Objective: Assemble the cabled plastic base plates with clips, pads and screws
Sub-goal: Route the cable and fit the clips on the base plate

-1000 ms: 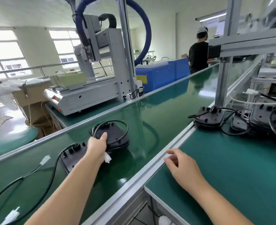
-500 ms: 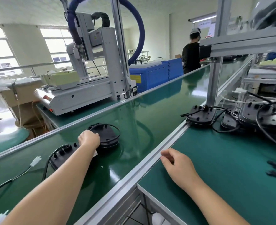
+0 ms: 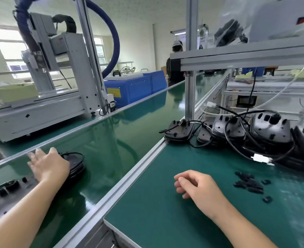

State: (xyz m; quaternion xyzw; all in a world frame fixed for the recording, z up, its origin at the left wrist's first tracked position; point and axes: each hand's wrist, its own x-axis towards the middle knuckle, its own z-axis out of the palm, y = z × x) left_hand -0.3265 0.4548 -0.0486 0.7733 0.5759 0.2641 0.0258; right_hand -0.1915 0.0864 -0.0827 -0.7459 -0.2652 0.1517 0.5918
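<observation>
I'm looking at a factory assembly line: a green conveyor belt [image 3: 111, 133] runs toward 12 o'clock, a gantry machine [image 3: 58, 77] stands at 10 o'clock, and black base plates [image 3: 255, 133] (cables tangled) crowd the workbench [image 3: 165, 203] at 2 o'clock.

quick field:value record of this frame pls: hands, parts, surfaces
left hand: fingers spread, over the round black base plate on the conveyor belt; contact unclear
right hand: loosely curled, holding nothing, above the green bench mat
near-left part: flat base plate with knobs on the belt
unassembled stock: pile of cabled base plates at the bench's far right
small parts: loose black clips on the mat
background: screw machine, another person
</observation>
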